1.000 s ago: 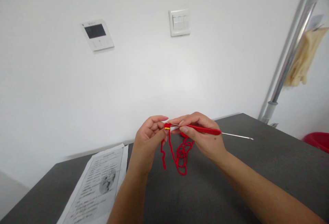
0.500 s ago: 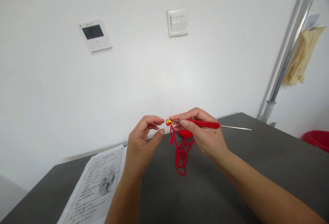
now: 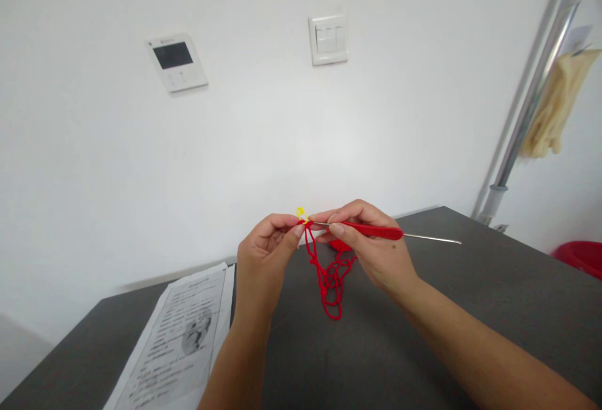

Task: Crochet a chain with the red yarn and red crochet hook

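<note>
Head view: I see my right hand (image 3: 371,244) clamped on the crochet hook (image 3: 376,231), its long axis level, hooked tip pointing left. At that tip my left hand (image 3: 270,250) pinches red yarn (image 3: 329,275) and a yellow marker (image 3: 301,214). Yarn dangles below the hook onto the table (image 3: 493,297).

dark grey table (image 3: 470,284) against the wall, printed sheet of paper (image 3: 176,341) lying flat at its left edge, loose tangle of red yarn (image 3: 332,284) well right of the paper
</note>
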Action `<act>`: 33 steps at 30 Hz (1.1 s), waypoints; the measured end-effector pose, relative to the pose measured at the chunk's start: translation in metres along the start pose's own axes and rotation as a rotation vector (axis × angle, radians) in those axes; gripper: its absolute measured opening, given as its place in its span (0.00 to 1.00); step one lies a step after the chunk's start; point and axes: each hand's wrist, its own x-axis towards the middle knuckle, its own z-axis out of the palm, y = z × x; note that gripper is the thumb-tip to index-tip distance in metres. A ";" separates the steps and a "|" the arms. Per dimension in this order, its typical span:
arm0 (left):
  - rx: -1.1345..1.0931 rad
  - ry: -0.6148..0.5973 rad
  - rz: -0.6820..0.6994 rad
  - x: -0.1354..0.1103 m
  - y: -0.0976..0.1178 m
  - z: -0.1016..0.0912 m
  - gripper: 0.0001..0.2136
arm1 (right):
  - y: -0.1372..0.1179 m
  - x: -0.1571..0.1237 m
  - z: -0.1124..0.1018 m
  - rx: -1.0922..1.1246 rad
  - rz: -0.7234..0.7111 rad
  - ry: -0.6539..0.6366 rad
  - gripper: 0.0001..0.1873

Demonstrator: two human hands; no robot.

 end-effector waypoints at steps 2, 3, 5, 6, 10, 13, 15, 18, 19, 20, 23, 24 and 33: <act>-0.067 0.021 -0.045 0.000 0.000 0.000 0.03 | 0.001 0.000 0.000 0.033 -0.008 -0.022 0.02; -0.092 0.030 -0.063 0.000 0.001 0.001 0.03 | 0.001 0.000 -0.001 0.045 -0.015 -0.035 0.02; -0.124 0.042 -0.082 0.000 0.003 0.001 0.04 | 0.002 0.000 -0.001 0.057 -0.033 -0.058 0.02; -0.135 0.046 -0.083 0.000 0.004 0.001 0.04 | 0.002 0.000 -0.001 0.059 -0.044 -0.065 0.02; -0.161 0.042 -0.079 -0.001 0.008 0.002 0.04 | 0.003 0.000 -0.001 0.052 -0.083 -0.072 0.02; -0.183 0.032 -0.094 -0.001 0.010 0.002 0.04 | 0.005 -0.001 -0.003 0.032 -0.109 -0.081 0.02; -0.200 0.030 -0.110 -0.001 0.011 0.003 0.04 | 0.005 -0.002 -0.004 0.021 -0.126 -0.090 0.02; -0.205 0.029 -0.139 0.000 0.013 0.003 0.05 | 0.005 -0.003 -0.005 -0.012 -0.128 -0.090 0.03; -0.200 0.030 -0.145 0.000 0.013 0.003 0.06 | 0.004 -0.003 -0.005 -0.028 -0.126 -0.090 0.03; -0.192 0.028 -0.147 0.000 0.014 0.003 0.06 | 0.004 -0.004 -0.005 -0.045 -0.123 -0.091 0.03; -0.177 0.021 -0.133 -0.001 0.015 0.003 0.06 | 0.003 -0.004 -0.005 -0.089 -0.133 -0.091 0.03; -0.177 0.019 -0.123 -0.001 0.015 0.003 0.06 | 0.002 -0.004 -0.005 -0.099 -0.140 -0.090 0.03; -0.201 -0.014 -0.009 -0.001 0.010 0.003 0.05 | -0.002 -0.004 -0.005 -0.342 -0.257 -0.094 0.04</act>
